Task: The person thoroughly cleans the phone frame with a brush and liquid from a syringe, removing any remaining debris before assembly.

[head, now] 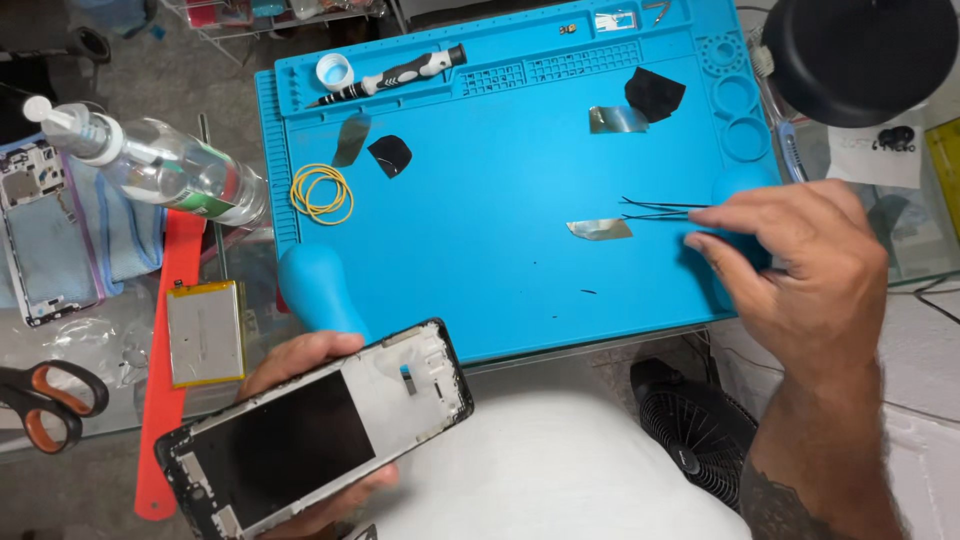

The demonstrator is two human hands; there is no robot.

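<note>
At the far left edge, orange-handled scissors (40, 400) lie on the tabletop (110, 340) below an opened phone shell (38, 230) resting on a blue cloth (115, 225). A clear plastic bottle (150, 160) lies on its side just right of them, its nozzle toward the upper left, above a long orange strip (165, 370) and a flat silver battery (205, 333) that partly overlaps it.

The left hand (300, 360) grips a stripped phone frame (315, 432) from beneath, fingers curled round its lower edge; the frame sits tilted over the person's lap, off the near edge of a bright blue work mat (500, 270), its dark panel facing up.

On the mat, two yellow rubber bands (322, 192) lie near the left border, with a dark patch (390, 155) and a greyish scrap (352, 138) just above to the right. A black-and-white screwdriver (390, 75) and a white cap (334, 71) rest in the top tray. Toward the middle, a silver foil piece (600, 229) lies flat; another foil piece (617, 119) and a black scrap (655, 95) sit farther back.

The right hand (800, 270) pinches thin black tweezers (665, 209), their tips pointing left, just above and right of the nearer foil piece. A black fan (700, 430) stands below the forearm and a round black lamp head (860, 55) fills the upper right corner.
</note>
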